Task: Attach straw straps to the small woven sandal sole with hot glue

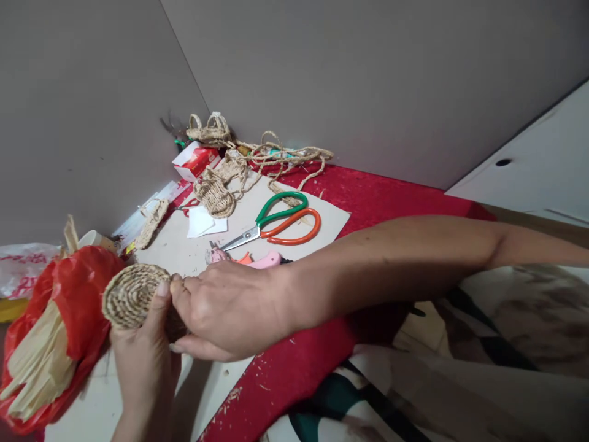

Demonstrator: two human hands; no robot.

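A round, coiled piece of woven straw is held up at the lower left of the head view. My left hand grips it from below, with the thumb pressed on its right part. Against its right edge my right hand is closed, fingers bent and pinching at the rim; part of the weave is hidden behind the fingers. Just beyond my right hand lie scissors with one green and one orange handle, and a pink-handled tool partly covered by the hand.
At the left a red plastic bag holds pale dry husks. Braided straw cord, woven pieces, a red and white box and white paper lie farther back. A grey wall rises behind the red cloth.
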